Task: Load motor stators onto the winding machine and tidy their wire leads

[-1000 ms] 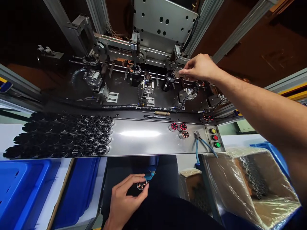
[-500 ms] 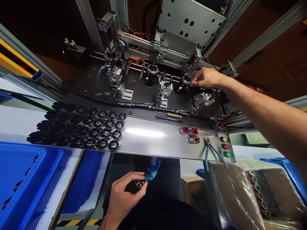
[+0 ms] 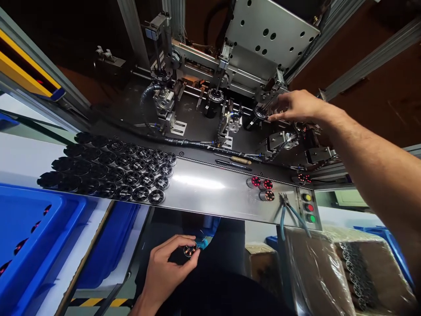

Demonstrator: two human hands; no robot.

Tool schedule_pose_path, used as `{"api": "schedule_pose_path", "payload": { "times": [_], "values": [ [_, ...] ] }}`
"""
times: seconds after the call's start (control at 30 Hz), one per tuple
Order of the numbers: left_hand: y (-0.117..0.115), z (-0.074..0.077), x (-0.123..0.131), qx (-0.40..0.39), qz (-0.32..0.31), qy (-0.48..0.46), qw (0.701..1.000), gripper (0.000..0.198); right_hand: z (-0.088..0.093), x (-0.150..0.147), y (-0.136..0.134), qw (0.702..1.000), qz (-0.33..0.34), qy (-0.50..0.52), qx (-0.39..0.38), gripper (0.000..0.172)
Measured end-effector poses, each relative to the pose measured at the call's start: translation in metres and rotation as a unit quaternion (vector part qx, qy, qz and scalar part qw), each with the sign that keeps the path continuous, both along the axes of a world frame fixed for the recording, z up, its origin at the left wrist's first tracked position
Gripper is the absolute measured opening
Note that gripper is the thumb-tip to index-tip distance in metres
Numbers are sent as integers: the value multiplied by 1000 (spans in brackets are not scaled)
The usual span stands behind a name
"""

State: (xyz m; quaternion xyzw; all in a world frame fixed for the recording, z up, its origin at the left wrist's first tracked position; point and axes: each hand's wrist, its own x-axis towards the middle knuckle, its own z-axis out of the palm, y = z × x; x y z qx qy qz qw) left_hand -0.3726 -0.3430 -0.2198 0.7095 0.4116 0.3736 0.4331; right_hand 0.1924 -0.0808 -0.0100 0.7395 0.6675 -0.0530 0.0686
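Note:
Low in the head view, my left hand (image 3: 173,265) pinches a small round motor stator (image 3: 190,249) with copper-coloured windings between thumb and fingers. My right hand (image 3: 296,106) reaches into the machine, thumb and fingers apart, beside the rightmost black round fixture (image 3: 261,113). The fingertips are close to its rim; whether they touch it is hard to make out. Another black fixture (image 3: 215,96) stands to the left, with a vertical rod above it.
Several dark round parts (image 3: 131,177) stand in rows on the metal ledge (image 3: 204,199). Three copper-wound parts (image 3: 266,195) sit near pliers (image 3: 285,202) and coloured buttons (image 3: 308,207). A screwdriver (image 3: 241,160) lies behind. Left is a blue bin (image 3: 70,215); right, a plastic-wrapped box (image 3: 315,263).
My right hand's fingers have spread from a pinch at the fixture's edge. My left hand keeps its hold on the stator. The whole view has shifted slightly.

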Motion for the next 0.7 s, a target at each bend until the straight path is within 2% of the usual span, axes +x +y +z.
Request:
{"api": "schedule_pose_path", "payload": {
  "times": [0.07, 0.17, 0.27, 0.4, 0.7],
  "values": [
    [0, 0, 3, -2, -4, -1, 1000, 11, 5, -1, -8, 1000, 17, 21, 12, 39],
    [0, 3, 9, -4, -14, -4, 1000, 11, -1, -4, -13, 999, 32, 31, 24, 25],
    [0, 8, 12, -5, -19, -5, 1000, 13, -6, -6, -11, 998, 39, 29, 28, 21],
    [1, 12, 11, -5, -9, -2, 1000, 14, -3, -9, -8, 999, 44, 24, 16, 20],
    [-2, -1, 9, -2, -5, -7, 1000, 13, 0, -13, -8, 999, 40, 8, 3, 10]
  ]
}}
